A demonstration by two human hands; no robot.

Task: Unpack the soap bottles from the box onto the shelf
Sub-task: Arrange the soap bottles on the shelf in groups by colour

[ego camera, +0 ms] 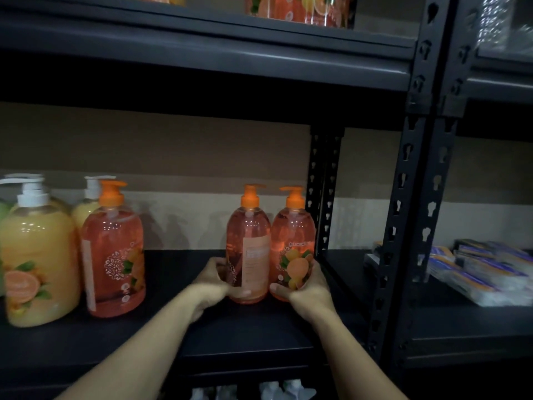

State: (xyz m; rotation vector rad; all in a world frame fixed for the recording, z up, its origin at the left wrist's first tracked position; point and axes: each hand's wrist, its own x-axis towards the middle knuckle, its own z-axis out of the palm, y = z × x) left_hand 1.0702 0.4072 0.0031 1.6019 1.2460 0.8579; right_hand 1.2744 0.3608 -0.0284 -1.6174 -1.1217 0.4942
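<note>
Dim black metal shelving fills the view, and on its middle shelf [178,269] two soap bottles stand upright side by side, touching, close to the rear post [323,197] at the right end of the bay. The left hand [215,280] curls round the base of the left bottle [249,246], whose back label faces out. The right hand [308,290] wraps the base of the right bottle [292,243], its fruit label showing. Both are clear, filled nearly to the shoulder with orange-pink liquid and topped with orange pumps.

Well apart to the left stands a third orange bottle [114,255] of the same kind, just beside a fat yellow bottle [37,261] with a white pump; another yellow one [83,209] stands behind them. Orange packs [300,10] sit on the shelf above. Wrapped packets [484,272] lie stacked in the neighbouring bay to the right. White pump tops [259,392] show below the shelf edge.
</note>
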